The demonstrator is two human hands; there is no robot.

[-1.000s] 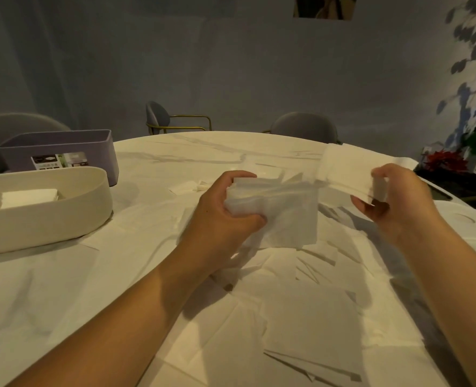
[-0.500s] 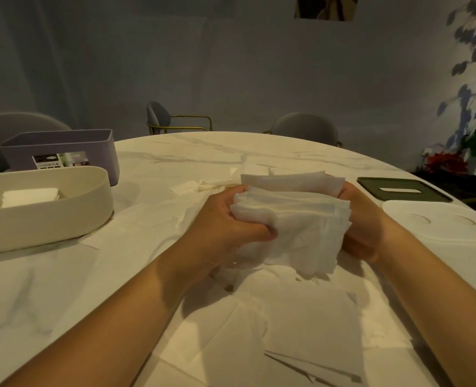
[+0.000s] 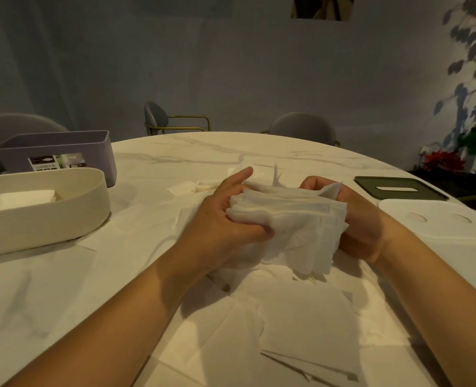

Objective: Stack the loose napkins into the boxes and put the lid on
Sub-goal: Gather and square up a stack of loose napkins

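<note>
Round marble table is strewn w/ loose napkins mid & near edge. Cream box is set at left, purple box just behind; green lid & white lid are laid at right.

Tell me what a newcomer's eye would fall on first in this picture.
First, the napkin stack at the centre, gripped by the left hand and the right hand from its two sides. Next, the loose napkins spread under the hands. At the left stands a cream box with napkins inside, a purple box behind it; at the right lie a green lid and a white lid.
</note>
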